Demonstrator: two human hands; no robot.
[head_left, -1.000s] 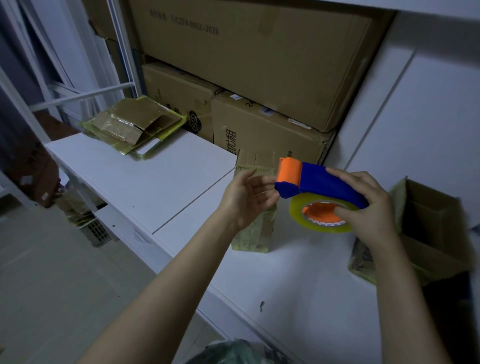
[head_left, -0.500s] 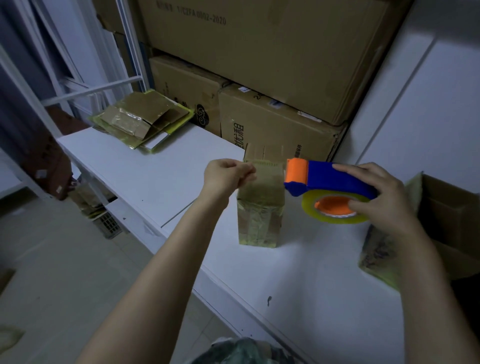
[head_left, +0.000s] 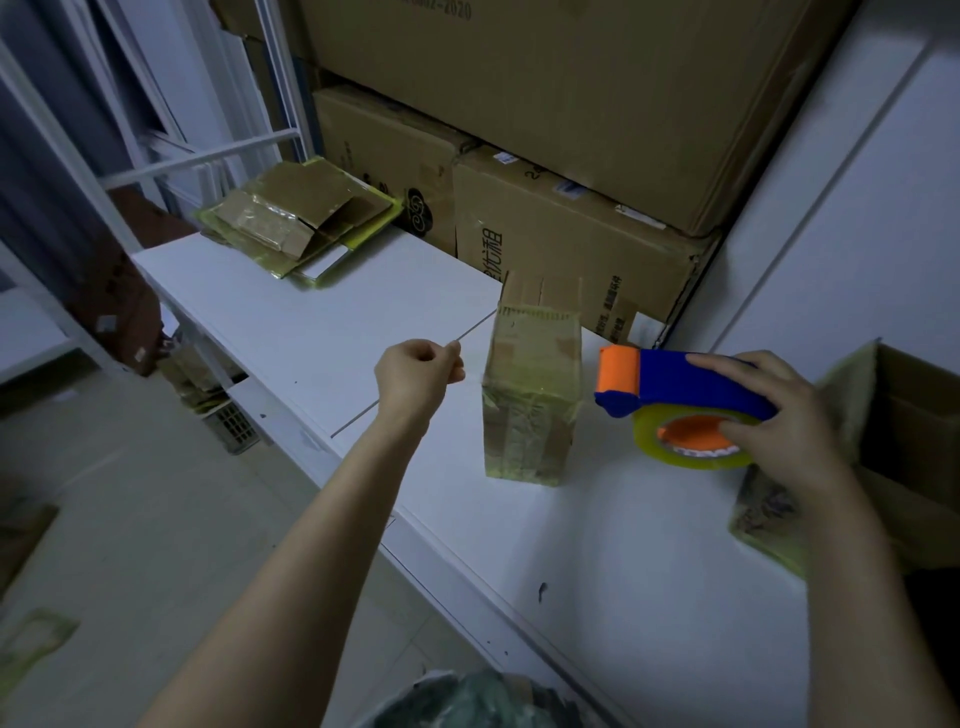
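At the lower edge, nearest the camera, a dark green bundle (head_left: 478, 696) is seen only in part. Beyond it, the white table (head_left: 623, 597) is spread beneath both forearms. The blue and orange tape dispenser (head_left: 691, 379) is gripped by the right hand (head_left: 779, 431). The fingers are laid over its blue handle, and the thumb is pressed against the orange core of the yellowish tape roll (head_left: 675, 457). The dispenser is held just above the table, its orange end pointed away from the fingertips.

The left hand (head_left: 415, 379) is held with its fingers curled and the thumb set against the forefinger. Whether anything is pinched there cannot be told.

Between the two sets of fingers, a small taped box (head_left: 530, 405) is stood upright on the table, near the left knuckles and just beside the dispenser's orange end. An open carton (head_left: 914, 415) is placed just behind the right hand's knuckles. Well beyond the left fingers, a stack of flattened cardboard (head_left: 301, 218) is laid. Farthest off, large cartons (head_left: 561, 244) are piled against the wall.
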